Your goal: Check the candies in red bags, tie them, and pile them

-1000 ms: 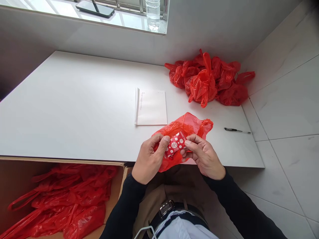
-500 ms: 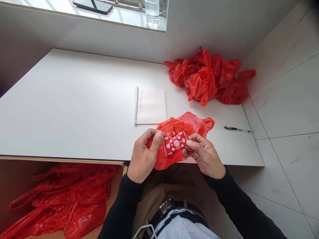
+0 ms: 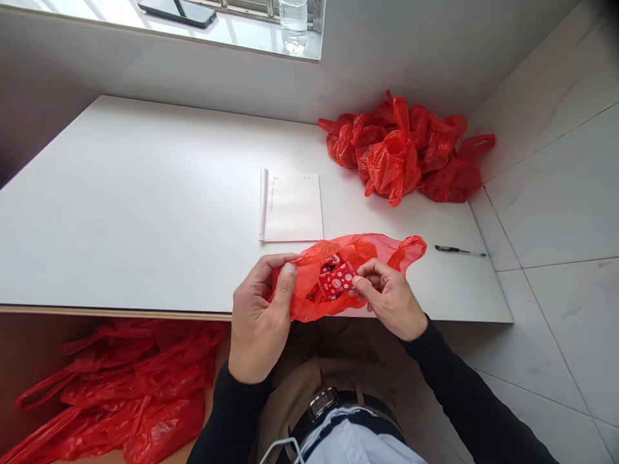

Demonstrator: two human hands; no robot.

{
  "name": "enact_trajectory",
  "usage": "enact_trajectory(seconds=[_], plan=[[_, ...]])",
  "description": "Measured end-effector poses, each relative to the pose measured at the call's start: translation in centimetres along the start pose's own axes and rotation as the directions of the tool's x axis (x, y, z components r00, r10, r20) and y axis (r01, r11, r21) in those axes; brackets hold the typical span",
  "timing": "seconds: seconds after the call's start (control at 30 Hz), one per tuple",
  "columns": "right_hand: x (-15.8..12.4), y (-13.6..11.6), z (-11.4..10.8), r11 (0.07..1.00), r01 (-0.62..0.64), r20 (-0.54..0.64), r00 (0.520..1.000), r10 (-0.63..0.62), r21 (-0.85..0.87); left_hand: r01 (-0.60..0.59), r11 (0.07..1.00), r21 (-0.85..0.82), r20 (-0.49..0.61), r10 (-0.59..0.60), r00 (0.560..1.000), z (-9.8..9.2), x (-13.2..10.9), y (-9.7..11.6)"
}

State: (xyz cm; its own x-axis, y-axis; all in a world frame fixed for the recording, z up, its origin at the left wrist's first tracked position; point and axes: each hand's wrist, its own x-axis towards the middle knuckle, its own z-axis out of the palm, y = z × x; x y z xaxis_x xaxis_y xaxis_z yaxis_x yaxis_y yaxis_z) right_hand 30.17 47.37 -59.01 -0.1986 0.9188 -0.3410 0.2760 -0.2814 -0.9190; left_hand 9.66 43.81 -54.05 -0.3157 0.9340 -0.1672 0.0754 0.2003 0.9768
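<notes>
An opened red plastic bag point(image 3: 302, 283) lies at the front edge of the white table. My left hand point(image 3: 264, 309) pinches the bag's left rim between thumb and fingers, holding the mouth wide. In my right hand point(image 3: 389, 293) is the right corner of a small red packet point(image 3: 337, 278) printed with white round patterns, gripped by thumb and fingertips. The packet sits over the bag's mouth, tilted. Beneath and behind it, other small red wrapped pieces point(image 3: 330, 261) show inside the bag, partly hidden.
Several knotted red bags point(image 3: 394, 158) are heaped at the back right. A notebook point(image 3: 293, 209) lies mid-table, a pen point(image 3: 459, 250) at the right. Below the left front edge, a cardboard box point(image 3: 33, 348) holds more red bags. Phone point(image 3: 178, 11) and bottle point(image 3: 294, 29) stand on the sill.
My left hand has let go of the packet and moved left onto the bag's rim, pulling the mouth wider. The packet, now only in my right hand, has tilted and shifted slightly left.
</notes>
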Motion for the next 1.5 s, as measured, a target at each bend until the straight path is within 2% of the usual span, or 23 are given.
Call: enact_trajectory(seconds=[0.07, 0.17, 0.33, 0.5, 0.7, 0.83, 0.97, 1.17, 1.23, 1.3, 1.37, 1.43, 1.5], plan=[[0.1, -0.1, -0.3, 0.997, 0.02, -0.054, 0.998, -0.024, -0.081, 0.003, 1.0, -0.031, -0.04, -0.004, 0.999, -0.1, -0.1, -0.1], [0.3, -0.1, -0.7, 0.993, 0.033, -0.097, 0.994, -0.044, -0.109, 0.002, 0.998, -0.055, -0.073, -0.006, 0.997, -0.2, -0.1, -0.2], [0.9, 0.3, -1.4, 0.99, 0.012, -0.097, 0.995, -0.026, -0.144, 0.022, 0.999, -0.035, -0.011, -0.022, 1.0, 0.1, -0.2, -0.6], [1.0, 0.5, -2.0, 0.977, 0.009, -0.121, 0.992, -0.035, -0.211, 0.044, 0.999, -0.013, 0.033, -0.043, 0.999, 0.4, -0.6, 0.0], [0.6, 0.4, -2.1, 0.981, 0.005, -0.099, 0.995, -0.025, -0.195, 0.194, 0.981, -0.015, 0.071, -0.193, 0.979, 0.0, -1.1, 0.2], [0.4, 0.0, -2.1, 0.99, -0.031, -0.065, 0.998, 0.022, -0.14, 0.165, 0.986, 0.034, 0.016, -0.165, 0.986, -0.2, -1.2, -0.2], [0.7, -0.2, -2.2, 0.992, -0.042, -0.028, 0.999, 0.039, -0.115, 0.154, 0.988, 0.0, -0.013, -0.154, 0.988, -0.3, -1.1, 0.0], [1.0, -0.9, -2.8, 0.977, -0.053, 0.055, 0.996, 0.066, -0.207, 0.177, 0.983, -0.057, 0.012, -0.176, 0.984, -0.2, -0.6, 0.0], [0.6, -1.5, -3.3, 0.97, -0.024, 0.051, 0.998, 0.037, -0.244, 0.185, 0.979, -0.081, 0.011, -0.185, 0.983, -0.3, -0.4, -0.1], [-0.1, -2.2, -3.9, 0.959, 0.043, -0.037, 0.998, -0.055, -0.28, 0.183, 0.98, -0.078, -0.011, -0.184, 0.983, -0.5, -0.3, -0.3], [-0.7, -2.8, -4.5, 0.925, 0.122, -0.198, 0.959, -0.204, -0.361, 0.189, 0.979, -0.081, -0.036, -0.193, 0.981, -0.8, -0.3, -0.3], [-0.9, -3.0, -5.3, 0.848, 0.17, -0.353, 0.855, -0.38, -0.503, 0.217, 0.97, -0.109, -0.034, -0.222, 0.975, -1.0, -0.3, -0.1], [-0.7, -2.8, -6.4, 0.735, 0.163, -0.407, 0.745, -0.529, -0.658, 0.241, 0.962, -0.125, -0.025, -0.246, 0.969, -1.2, -0.4, 0.2]])
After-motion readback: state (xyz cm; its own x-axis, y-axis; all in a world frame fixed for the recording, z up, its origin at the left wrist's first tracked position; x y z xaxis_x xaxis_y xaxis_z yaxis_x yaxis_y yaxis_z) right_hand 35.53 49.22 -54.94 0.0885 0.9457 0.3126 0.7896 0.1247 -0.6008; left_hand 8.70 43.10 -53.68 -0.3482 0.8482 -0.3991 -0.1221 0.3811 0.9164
